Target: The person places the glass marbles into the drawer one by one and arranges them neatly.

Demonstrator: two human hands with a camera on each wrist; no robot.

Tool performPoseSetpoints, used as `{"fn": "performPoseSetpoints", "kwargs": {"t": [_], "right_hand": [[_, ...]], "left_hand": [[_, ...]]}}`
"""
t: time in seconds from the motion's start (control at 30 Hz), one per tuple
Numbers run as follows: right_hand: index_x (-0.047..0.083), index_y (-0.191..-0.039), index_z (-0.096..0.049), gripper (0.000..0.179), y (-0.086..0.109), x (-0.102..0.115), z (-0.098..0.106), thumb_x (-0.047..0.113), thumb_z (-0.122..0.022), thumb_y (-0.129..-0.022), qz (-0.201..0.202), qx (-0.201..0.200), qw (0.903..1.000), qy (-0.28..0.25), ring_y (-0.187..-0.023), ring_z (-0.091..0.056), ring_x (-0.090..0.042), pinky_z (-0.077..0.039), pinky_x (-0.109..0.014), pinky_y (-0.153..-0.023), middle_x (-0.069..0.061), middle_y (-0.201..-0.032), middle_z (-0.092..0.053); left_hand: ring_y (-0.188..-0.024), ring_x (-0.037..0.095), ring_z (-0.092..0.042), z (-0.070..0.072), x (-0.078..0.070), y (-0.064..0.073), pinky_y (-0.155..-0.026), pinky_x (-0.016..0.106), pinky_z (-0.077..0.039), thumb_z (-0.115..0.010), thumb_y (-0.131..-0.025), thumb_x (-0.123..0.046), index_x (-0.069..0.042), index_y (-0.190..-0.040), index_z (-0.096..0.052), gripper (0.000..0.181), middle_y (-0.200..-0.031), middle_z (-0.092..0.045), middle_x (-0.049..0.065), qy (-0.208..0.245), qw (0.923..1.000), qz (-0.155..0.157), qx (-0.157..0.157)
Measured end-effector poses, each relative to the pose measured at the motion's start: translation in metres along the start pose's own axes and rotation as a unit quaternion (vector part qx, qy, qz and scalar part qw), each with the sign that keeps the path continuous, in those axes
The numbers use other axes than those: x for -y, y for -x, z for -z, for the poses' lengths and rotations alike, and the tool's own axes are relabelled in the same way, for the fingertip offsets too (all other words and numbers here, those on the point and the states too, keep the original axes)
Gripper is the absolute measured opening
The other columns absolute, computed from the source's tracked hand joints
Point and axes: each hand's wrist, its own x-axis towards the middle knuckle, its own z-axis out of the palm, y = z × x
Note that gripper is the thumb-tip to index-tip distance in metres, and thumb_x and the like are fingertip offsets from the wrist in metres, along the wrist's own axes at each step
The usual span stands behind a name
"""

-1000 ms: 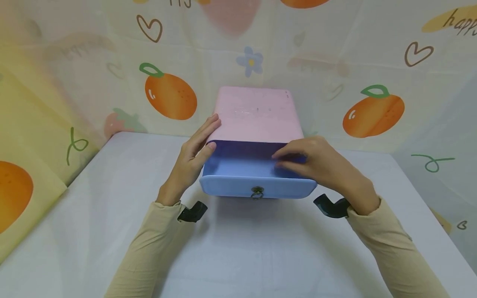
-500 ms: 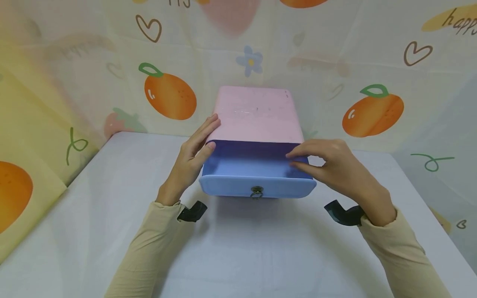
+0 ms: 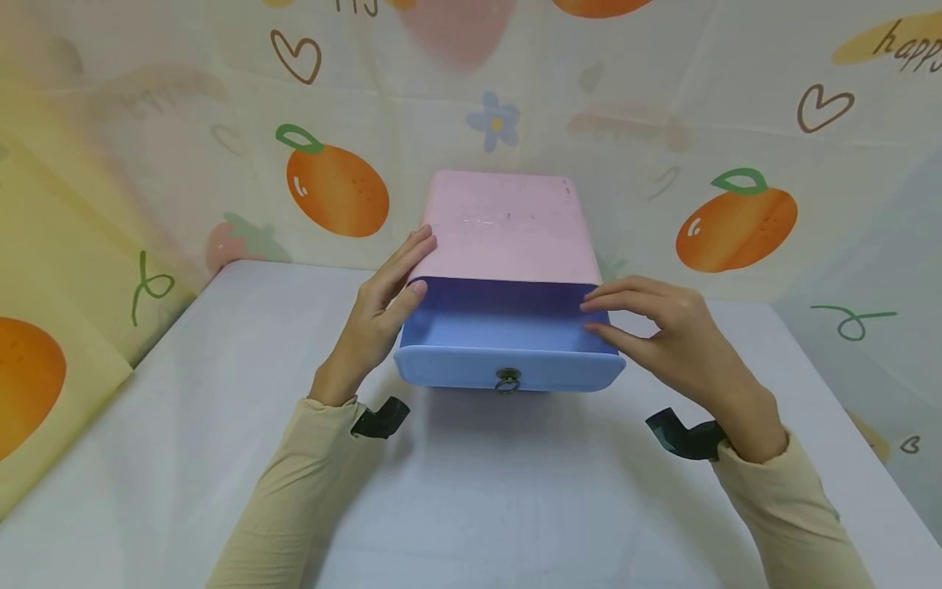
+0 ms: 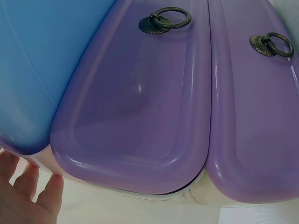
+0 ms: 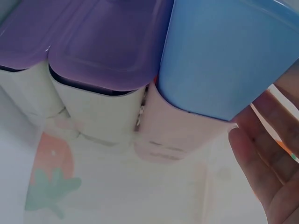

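A small drawer cabinet with a pink top casing (image 3: 508,225) stands upright against the back cloth. Its blue top drawer (image 3: 449,368) is pulled out, showing a bare inside, with a metal ring handle (image 3: 508,381) on the front. My left hand (image 3: 371,319) rests flat along the casing's left side, thumb at the front edge. At the drawer's right wall is my right hand (image 3: 680,327), fingers extended with a gap between them and the thumb; the tips overlap the wall in the head view. The right wrist view has fingertips (image 5: 240,137) right by the blue drawer and casing edge.
Below the blue drawer sit two purple drawers (image 4: 131,102), both pushed in, each with a ring handle (image 4: 173,17). A white cloth covers the table (image 3: 471,507). Fruit-printed cloth (image 3: 625,98) hangs close behind the cabinet.
My right hand has drawn back rightward from inside the drawer to its right wall. The left hand, the cabinet and the pulled-out drawer have stayed put.
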Motion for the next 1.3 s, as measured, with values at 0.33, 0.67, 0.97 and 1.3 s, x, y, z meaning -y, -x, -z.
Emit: {"fn": "performPoseSetpoints", "kwargs": {"t": [0.33,0.67,0.97,1.3], "right_hand": [[0.007,-0.103,-0.077,0.044,0.01,-0.003,0.002,-0.01,-0.086,-0.063,-0.002,-0.045,0.9988,-0.017,-0.099,-0.068,-0.008,-0.045,-0.005,-0.094,-0.004,-0.1,-0.076],[0.006,-0.102,-0.077,0.04,0.023,-0.007,0.005,-0.008,-0.085,-0.066,-0.027,-0.057,0.9978,-0.019,-0.103,-0.064,0.007,-0.046,-0.006,-0.095,-0.006,-0.098,-0.076],[0.006,-0.101,-0.076,0.037,0.038,-0.013,0.006,-0.004,-0.086,-0.067,-0.044,-0.042,0.9982,-0.004,-0.101,-0.062,0.01,-0.045,-0.004,-0.094,-0.006,-0.096,-0.076],[0.008,-0.103,-0.077,0.04,0.052,-0.022,0.004,-0.005,-0.086,-0.066,-0.054,-0.041,0.9977,0.006,-0.099,-0.063,0.006,-0.043,-0.001,-0.093,-0.005,-0.096,-0.076]], "left_hand": [[-0.153,0.014,-0.025,0.0,-0.001,0.0,-0.125,0.03,-0.023,-0.048,-0.1,-0.01,-0.013,-0.148,-0.047,0.049,-0.16,-0.037,-0.005,0.0,1.0,-0.001,0.001],[-0.153,0.025,-0.023,-0.001,0.0,-0.001,-0.125,0.031,-0.022,-0.047,-0.099,-0.01,-0.013,-0.148,-0.047,0.049,-0.16,-0.037,-0.004,-0.005,1.0,0.004,0.002],[-0.153,0.015,-0.024,0.0,0.0,0.0,-0.126,0.031,-0.022,-0.047,-0.1,-0.01,-0.013,-0.149,-0.047,0.049,-0.16,-0.036,-0.004,-0.009,0.9999,0.006,0.003],[-0.151,0.006,-0.024,0.0,-0.001,0.0,-0.125,0.03,-0.023,-0.047,-0.1,-0.011,-0.013,-0.149,-0.046,0.049,-0.16,-0.037,-0.005,-0.011,0.9999,0.007,0.003]]}}
